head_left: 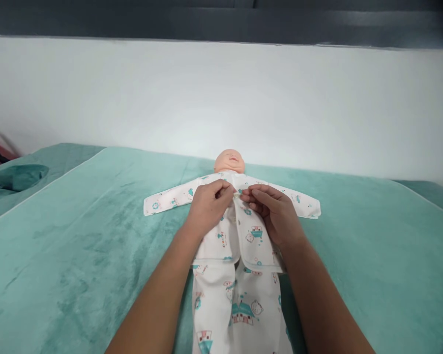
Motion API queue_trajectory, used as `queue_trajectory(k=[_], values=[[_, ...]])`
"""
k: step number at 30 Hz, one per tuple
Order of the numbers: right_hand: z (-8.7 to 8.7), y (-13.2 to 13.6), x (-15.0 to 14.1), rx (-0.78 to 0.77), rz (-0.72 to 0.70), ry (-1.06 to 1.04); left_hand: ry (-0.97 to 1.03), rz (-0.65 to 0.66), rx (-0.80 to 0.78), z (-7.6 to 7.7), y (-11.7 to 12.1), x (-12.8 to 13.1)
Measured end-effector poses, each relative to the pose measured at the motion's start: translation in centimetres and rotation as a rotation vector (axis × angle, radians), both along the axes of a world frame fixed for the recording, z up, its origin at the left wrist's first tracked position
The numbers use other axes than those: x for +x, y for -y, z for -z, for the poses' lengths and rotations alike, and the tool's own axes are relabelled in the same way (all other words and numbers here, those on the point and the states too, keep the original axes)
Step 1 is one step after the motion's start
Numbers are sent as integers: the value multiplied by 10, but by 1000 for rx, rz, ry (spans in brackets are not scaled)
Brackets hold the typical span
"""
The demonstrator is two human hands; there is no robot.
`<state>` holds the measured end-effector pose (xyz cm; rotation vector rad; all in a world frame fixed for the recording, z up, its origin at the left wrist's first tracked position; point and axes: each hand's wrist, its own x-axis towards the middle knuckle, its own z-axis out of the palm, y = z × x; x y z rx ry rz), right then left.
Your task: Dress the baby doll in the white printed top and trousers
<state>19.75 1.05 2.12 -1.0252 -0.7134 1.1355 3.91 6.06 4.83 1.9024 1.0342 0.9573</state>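
Note:
A baby doll [229, 161] lies on its back with its head away from me. It is dressed in a white printed baby jacket [256, 246] and matching trousers [243, 314]. At the upper chest, my left hand [211, 204] pinches the left front edge of the jacket. My right hand [275, 209] is pinched on the opposite edge, close beside the left fingertips. Between them shows a small pale fastening [237, 195], too small to make out. Below the hands the two front panels part at the hem. The jacket's sleeves stretch out to both sides.
A green plush cover [84, 255] lies under the doll and has soft wrinkles. Behind the doll's head rises a white wall [221, 98] with a dark band [169, 22] along its top. Something red [0, 152] is at the far left edge.

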Motion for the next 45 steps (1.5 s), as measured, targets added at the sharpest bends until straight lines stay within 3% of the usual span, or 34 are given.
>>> queue_trajectory(k=[6,12,21,24,29,33,36,40,45], values=[[0,0,-4,12,39,0,-53,-47,20,2,-2,2],[1,0,-4,15,51,-3,-16,-7,-49,1,-2,0],[-2,2,-5,42,35,79,27,2,-31,-1,-2,-2],[-12,10,-5,26,-42,326,-39,107,-49,-6,-1,-9],[-35,36,-12,-151,-233,926,-173,305,-63,-15,-1,-24],[-44,48,-26,-253,-236,1219,-268,413,-102,-21,1,-30],[-43,49,-31,-283,-206,1330,-328,410,-129,-23,3,-30],[-39,47,-22,-220,-252,1261,-357,402,-110,-22,3,-30],[-34,42,-6,-103,-376,746,-231,469,-164,-29,5,-33]])
